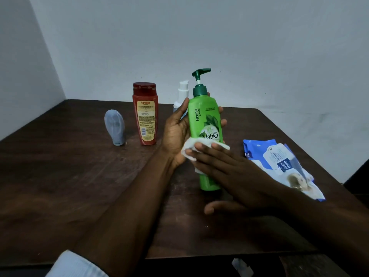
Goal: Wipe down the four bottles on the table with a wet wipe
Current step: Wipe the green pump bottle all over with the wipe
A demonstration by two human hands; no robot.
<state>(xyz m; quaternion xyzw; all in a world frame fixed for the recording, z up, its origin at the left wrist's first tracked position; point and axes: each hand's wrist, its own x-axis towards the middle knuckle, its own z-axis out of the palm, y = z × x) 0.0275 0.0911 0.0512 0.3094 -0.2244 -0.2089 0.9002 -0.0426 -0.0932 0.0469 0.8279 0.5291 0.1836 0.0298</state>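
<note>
My left hand (176,132) grips the green pump bottle (205,120) from behind, fingers curled round its body, holding it upright near the table's middle. My right hand (229,172) presses a white wet wipe (191,147) flat against the bottle's lower front, fingers straight. A red bottle (145,114) stands to the left. A grey tube (115,126) stands on its cap further left. A white pump bottle (182,92) stands partly hidden behind my left hand and the green bottle.
A blue and white wet wipe packet (279,164) lies on the dark wooden table (69,166) at the right, close to my right forearm. Pale walls meet behind the table. The table's near edge runs below my arms.
</note>
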